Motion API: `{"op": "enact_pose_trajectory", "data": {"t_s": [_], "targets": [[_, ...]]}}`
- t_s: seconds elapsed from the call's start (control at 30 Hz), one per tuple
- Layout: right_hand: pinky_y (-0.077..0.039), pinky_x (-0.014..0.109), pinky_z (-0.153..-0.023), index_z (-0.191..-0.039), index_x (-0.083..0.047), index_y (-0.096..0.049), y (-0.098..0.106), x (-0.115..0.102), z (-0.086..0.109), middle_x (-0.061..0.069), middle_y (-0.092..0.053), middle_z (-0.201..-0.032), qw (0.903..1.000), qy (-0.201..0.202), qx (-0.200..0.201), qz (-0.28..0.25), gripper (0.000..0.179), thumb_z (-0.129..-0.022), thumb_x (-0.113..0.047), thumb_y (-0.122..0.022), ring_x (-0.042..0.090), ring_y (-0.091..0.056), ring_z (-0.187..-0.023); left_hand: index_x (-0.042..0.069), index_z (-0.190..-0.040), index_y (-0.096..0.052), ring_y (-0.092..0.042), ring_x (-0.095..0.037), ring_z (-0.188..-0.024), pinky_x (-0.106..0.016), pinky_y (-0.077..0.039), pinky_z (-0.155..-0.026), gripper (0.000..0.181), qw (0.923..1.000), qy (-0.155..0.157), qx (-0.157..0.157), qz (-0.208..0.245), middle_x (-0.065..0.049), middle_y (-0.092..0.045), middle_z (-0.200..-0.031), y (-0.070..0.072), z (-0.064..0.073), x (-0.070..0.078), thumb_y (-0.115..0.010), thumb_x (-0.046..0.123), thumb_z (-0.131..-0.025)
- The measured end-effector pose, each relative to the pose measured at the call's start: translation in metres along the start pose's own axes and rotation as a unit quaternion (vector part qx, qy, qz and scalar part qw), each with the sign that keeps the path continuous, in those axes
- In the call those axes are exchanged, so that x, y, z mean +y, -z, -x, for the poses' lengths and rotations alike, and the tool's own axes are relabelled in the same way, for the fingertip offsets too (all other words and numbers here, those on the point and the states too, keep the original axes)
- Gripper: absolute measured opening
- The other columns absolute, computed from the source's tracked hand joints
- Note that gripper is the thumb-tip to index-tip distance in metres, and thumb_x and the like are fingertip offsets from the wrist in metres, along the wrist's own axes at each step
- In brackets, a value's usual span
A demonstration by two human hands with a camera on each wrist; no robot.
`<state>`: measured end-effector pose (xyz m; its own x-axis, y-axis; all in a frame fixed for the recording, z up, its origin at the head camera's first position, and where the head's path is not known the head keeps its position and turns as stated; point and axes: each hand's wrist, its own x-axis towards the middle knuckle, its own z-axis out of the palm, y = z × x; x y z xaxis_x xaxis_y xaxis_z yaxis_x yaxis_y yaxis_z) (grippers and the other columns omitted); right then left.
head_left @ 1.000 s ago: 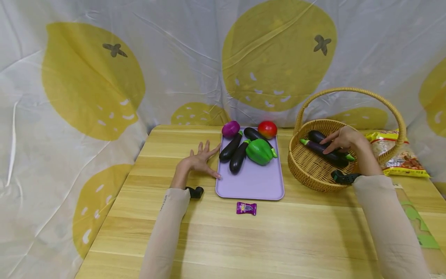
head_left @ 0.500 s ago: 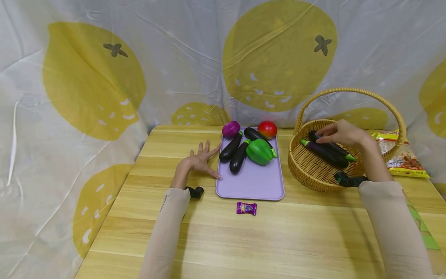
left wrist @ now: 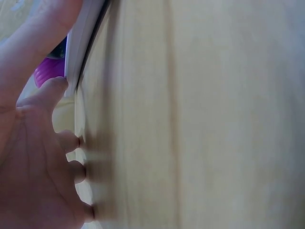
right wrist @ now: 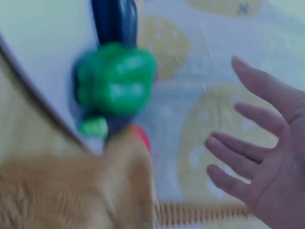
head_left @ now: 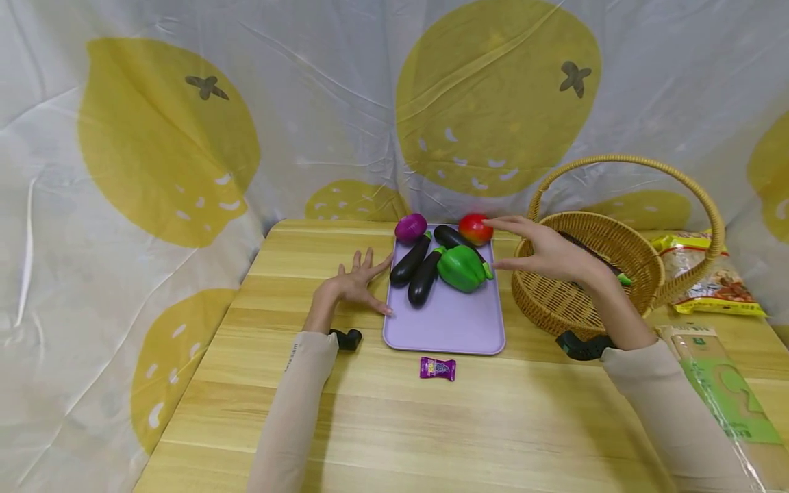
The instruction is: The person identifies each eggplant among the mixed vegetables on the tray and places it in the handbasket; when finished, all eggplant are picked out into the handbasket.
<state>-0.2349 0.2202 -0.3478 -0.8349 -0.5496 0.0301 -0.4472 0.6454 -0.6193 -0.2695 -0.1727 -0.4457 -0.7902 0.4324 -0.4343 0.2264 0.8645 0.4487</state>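
Note:
My left hand (head_left: 351, 286) rests with spread fingers on the table, thumb and forefinger right at the left edge of the lilac tray (head_left: 446, 334). In the left wrist view its fingertips (left wrist: 76, 171) meet the wood. On the tray lie three eggplants (head_left: 424, 279), a green bell pepper (head_left: 462, 268), a purple onion (head_left: 411, 227) and a round red fruit (head_left: 473, 229). My right hand (head_left: 545, 252), fingers apart and holding nothing, is over the left side of the wicker basket (head_left: 535, 309), its fingertips reaching toward the pepper and red fruit. Eggplants (head_left: 624, 279) in the basket are mostly hidden behind it.
The basket's tall handle (head_left: 622, 159) arches over it. A yellow-edged food bag (head_left: 709, 274) stands at its right, and a green-and-brown flat package (head_left: 727, 390) lies nearer. A purple wrapped candy (head_left: 437, 368) lies in front of the tray. A lemon-print curtain (head_left: 320, 103) hangs behind.
My right hand has left the eggplants in the basket, risen and swung left toward the tray, its fingers opening wider. My left hand stays by the tray.

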Motion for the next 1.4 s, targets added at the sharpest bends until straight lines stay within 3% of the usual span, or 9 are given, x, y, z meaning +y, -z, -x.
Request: {"op": "enact_pose_trajectory", "data": {"t_s": [0.23, 0.5, 0.8, 1.17, 1.4], "targets": [[-0.037, 0.065, -0.118, -0.155, -0.018, -0.050, -0.047, -0.022, -0.025, 0.016, -0.043, -0.162, 0.9950, 0.099, -0.002, -0.016, 0.074, -0.089, -0.023, -0.083, 0.041, -0.041, -0.149, 0.036, -0.167, 0.002, 0.030, -0.043, -0.156, -0.073, 0.017, -0.121, 0.125, 1.0000, 0.001, 0.003, 0.003, -0.019, 0.027, -0.170, 0.000, 0.000, 0.000, -0.086, 0.055, -0.079], [-0.038, 0.063, -0.119, -0.146, -0.011, -0.060, -0.096, -0.034, -0.046, 0.020, -0.052, -0.153, 0.9856, 0.168, -0.021, -0.005, 0.063, -0.087, -0.012, -0.083, 0.041, -0.045, -0.145, 0.035, -0.167, 0.002, 0.030, -0.043, -0.155, -0.073, 0.016, -0.121, 0.125, 1.0000, 0.002, -0.001, 0.000, -0.019, 0.028, -0.170, 0.000, 0.000, -0.002, -0.085, 0.056, -0.080], [-0.043, 0.061, -0.115, -0.137, -0.008, -0.067, -0.124, -0.030, -0.059, 0.020, -0.057, -0.148, 0.9835, 0.178, -0.029, -0.009, 0.053, -0.086, -0.005, -0.082, 0.040, -0.052, -0.138, 0.035, -0.167, 0.002, 0.031, -0.042, -0.155, -0.073, 0.016, -0.121, 0.124, 1.0000, 0.007, -0.003, -0.001, -0.018, 0.028, -0.170, -0.001, 0.000, -0.002, -0.085, 0.056, -0.080], [-0.044, 0.062, -0.114, -0.128, -0.004, -0.072, -0.130, -0.022, -0.066, 0.019, -0.062, -0.141, 0.9847, 0.173, -0.018, -0.012, 0.046, -0.084, -0.001, -0.083, 0.041, -0.054, -0.134, 0.036, -0.166, 0.002, 0.031, -0.041, -0.156, -0.072, 0.017, -0.122, 0.124, 1.0000, 0.008, -0.003, 0.004, -0.017, 0.028, -0.170, -0.001, -0.002, -0.001, -0.084, 0.055, -0.081], [-0.047, 0.058, -0.111, -0.118, -0.005, -0.078, -0.136, -0.020, -0.073, 0.018, -0.067, -0.131, 0.9836, 0.180, -0.011, 0.012, 0.039, -0.080, 0.005, -0.083, 0.039, -0.057, -0.127, 0.036, -0.166, 0.002, 0.031, -0.041, -0.156, -0.072, 0.018, -0.121, 0.125, 1.0000, 0.006, -0.001, 0.005, -0.017, 0.028, -0.170, -0.001, -0.003, -0.002, -0.085, 0.056, -0.079]]}}
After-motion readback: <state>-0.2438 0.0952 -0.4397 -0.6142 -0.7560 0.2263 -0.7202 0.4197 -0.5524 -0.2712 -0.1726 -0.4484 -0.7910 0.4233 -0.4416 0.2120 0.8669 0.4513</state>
